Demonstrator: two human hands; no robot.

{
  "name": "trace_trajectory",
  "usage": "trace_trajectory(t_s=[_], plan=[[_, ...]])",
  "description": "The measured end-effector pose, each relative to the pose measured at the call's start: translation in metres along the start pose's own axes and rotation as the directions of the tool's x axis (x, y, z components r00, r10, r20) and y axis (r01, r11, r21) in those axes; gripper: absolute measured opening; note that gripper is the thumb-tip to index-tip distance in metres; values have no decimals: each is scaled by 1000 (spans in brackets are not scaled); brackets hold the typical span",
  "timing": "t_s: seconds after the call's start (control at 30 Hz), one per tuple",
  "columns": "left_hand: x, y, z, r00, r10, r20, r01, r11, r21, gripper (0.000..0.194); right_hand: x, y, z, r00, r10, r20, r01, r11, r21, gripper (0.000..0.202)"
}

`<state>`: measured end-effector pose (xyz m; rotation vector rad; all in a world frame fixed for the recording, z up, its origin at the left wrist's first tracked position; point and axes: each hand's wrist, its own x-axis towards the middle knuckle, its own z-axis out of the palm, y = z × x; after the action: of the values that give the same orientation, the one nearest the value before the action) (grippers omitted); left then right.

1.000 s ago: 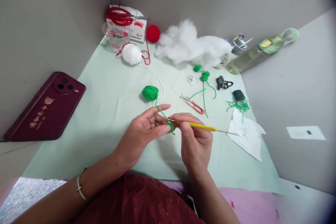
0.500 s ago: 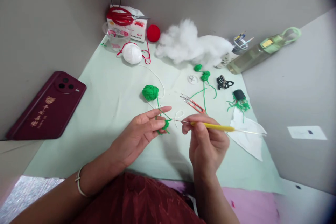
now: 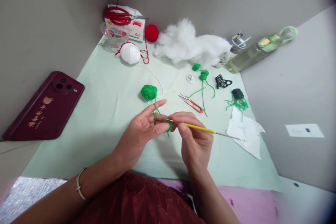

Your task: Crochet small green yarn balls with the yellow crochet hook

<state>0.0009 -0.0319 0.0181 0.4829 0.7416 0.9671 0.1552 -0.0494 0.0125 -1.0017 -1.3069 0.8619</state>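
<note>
Between thumb and fingers, my left hand (image 3: 144,126) pinches a small green crochet piece (image 3: 170,126), with its index finger raised and green yarn running over it. That yarn leads to a green ball (image 3: 149,92) on the table just beyond. My right hand (image 3: 195,140) grips a crochet hook with a yellow handle (image 3: 201,128); its tip lies at the green piece, partly hidden by fingers. The fingertips of both hands are close together there. Orange-handled thread snips (image 3: 195,105) lie beyond my right hand.
White stuffing (image 3: 191,43), a white yarn ball (image 3: 130,53) and a red one (image 3: 151,33) sit at the back. Red scissors (image 3: 118,15) rest on a packet. A phone (image 3: 44,106) is at left; a bottle (image 3: 252,56), black clip (image 3: 223,82) and white cloth (image 3: 245,133) at right.
My right hand has moved left with the hook, bringing its fingers up to the green piece. The green piece has shifted slightly right, and the whole view has shifted a little.
</note>
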Motion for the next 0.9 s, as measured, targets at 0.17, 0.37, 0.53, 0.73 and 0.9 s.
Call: trace_trajectory(t_s=[0.17, 0.37, 0.53, 0.73, 0.9], plan=[[1, 2, -3, 996, -87, 6, 87, 996, -19, 61, -1, -2, -1, 999, -47, -7, 46, 993, -106, 19], [1, 6, -7, 990, -127, 58, 130, 990, -58, 50, 1, 1, -5, 982, 167, -86, -147, 968, 203, 13], [-1, 6, -9, 992, -106, 74, 108, 994, -27, 48, 3, 0, -4, 974, 217, -64, -189, 937, 295, 10], [-2, 8, -10, 988, -117, 100, 121, 992, -37, 49, -2, -4, -5, 980, 184, -71, -162, 957, 239, 11], [-4, 7, -1, 995, -60, 80, 58, 998, 28, 58, -4, -2, -2, 991, 129, -21, -121, 968, 219, 10]])
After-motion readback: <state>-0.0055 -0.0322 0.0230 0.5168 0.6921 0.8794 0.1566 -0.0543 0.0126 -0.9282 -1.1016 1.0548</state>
